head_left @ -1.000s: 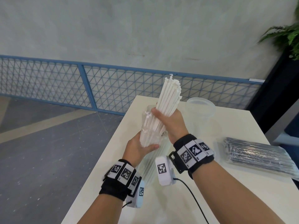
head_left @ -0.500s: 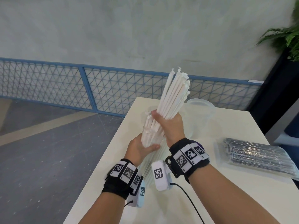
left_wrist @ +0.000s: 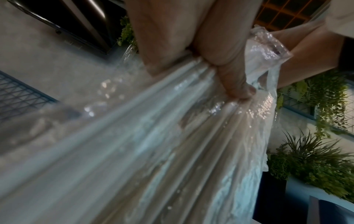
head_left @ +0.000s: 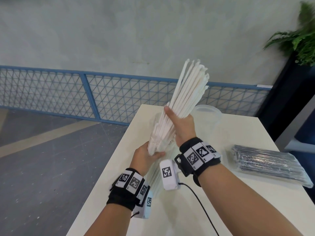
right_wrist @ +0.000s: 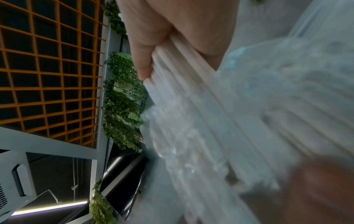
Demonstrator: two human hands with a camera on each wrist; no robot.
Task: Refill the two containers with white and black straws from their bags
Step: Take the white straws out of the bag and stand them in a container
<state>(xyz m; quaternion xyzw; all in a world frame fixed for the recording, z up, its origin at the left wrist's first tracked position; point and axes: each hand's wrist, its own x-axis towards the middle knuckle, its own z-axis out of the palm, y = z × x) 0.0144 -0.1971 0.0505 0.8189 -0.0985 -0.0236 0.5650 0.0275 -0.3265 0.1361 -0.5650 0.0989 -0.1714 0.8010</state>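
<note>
My right hand (head_left: 180, 121) grips a thick bundle of white straws (head_left: 187, 89), tilted up and to the right above the table. Their lower ends still sit inside a clear plastic bag (head_left: 154, 133), which my left hand (head_left: 146, 154) holds from below. In the left wrist view my fingers (left_wrist: 233, 84) curl over the bag (left_wrist: 268, 94) and the straws (left_wrist: 153, 144). The right wrist view shows my fingers (right_wrist: 145, 50) wrapped round the straws (right_wrist: 210, 106). A clear container (head_left: 209, 113) stands just behind my right hand. The bag of black straws (head_left: 265, 162) lies at the right.
The cream table (head_left: 238, 130) has its left edge under my left wrist. A blue mesh fence (head_left: 68, 92) runs behind it, a dark planter with a fern (head_left: 300, 40) stands at the far right. A cable (head_left: 201, 201) trails from my right wrist.
My right hand has drawn the white straws further up and to the right out of the bag. The left hand keeps its hold on the bag lower down.
</note>
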